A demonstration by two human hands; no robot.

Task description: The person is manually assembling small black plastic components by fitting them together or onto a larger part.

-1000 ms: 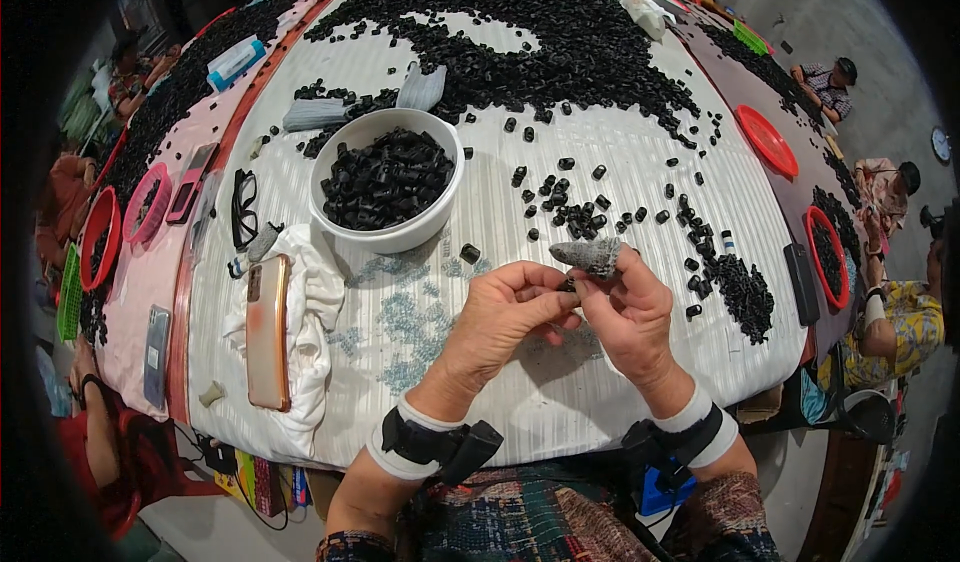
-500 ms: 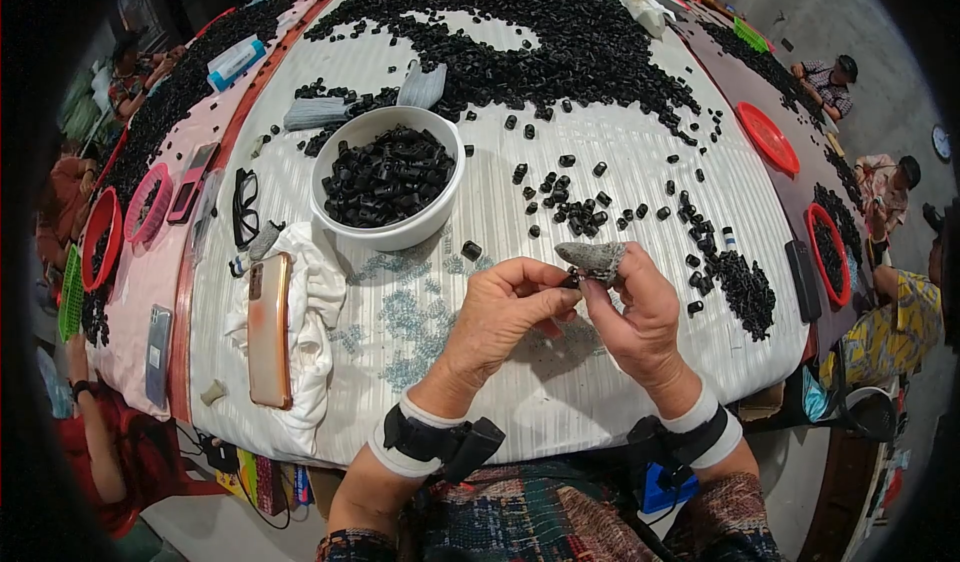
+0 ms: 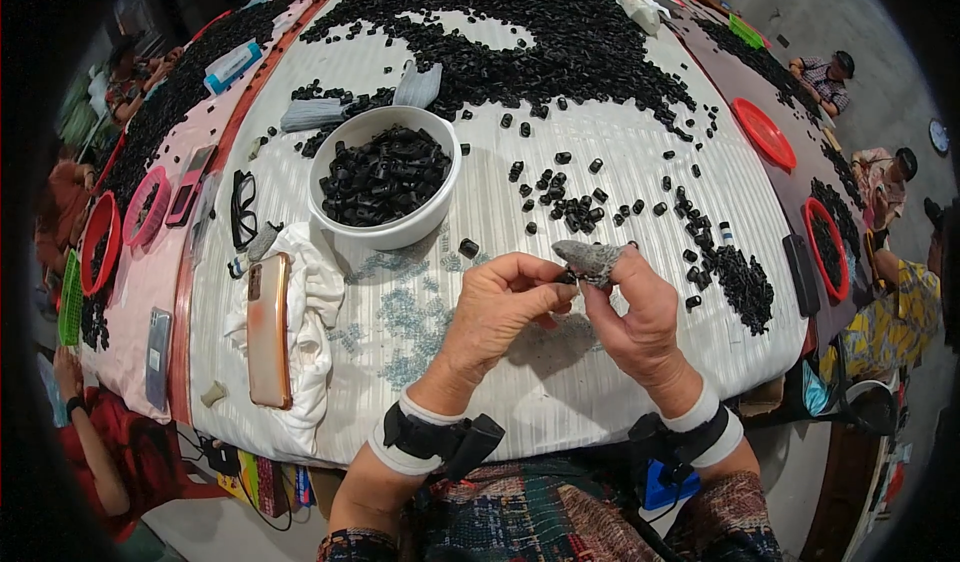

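My left hand [image 3: 500, 312] pinches a small black part [image 3: 567, 277] between thumb and fingertips; the fingers hide most of it. Right against it, my right hand [image 3: 640, 322] is closed with thumb and index finger meeting at the same part. A grey knitted finger cover [image 3: 590, 259] sits on that index finger. Loose black cylindrical pieces [image 3: 580, 212] lie just beyond the hands. Small clear bits [image 3: 410, 317] are scattered on the cloth left of my left hand. A white bowl [image 3: 385, 234] heaped with black pieces stands farther left.
A big heap of black pieces [image 3: 540, 62] covers the far table. A smaller dark pile [image 3: 740, 287] lies to the right. On the left are a phone [image 3: 268, 332] on a white cloth [image 3: 320, 312] and eyeglasses [image 3: 242, 212]. Other people sit at both side tables.
Both hands stay close together over the same spot, with slight finger movement at the small black part. The view has shifted very slightly.
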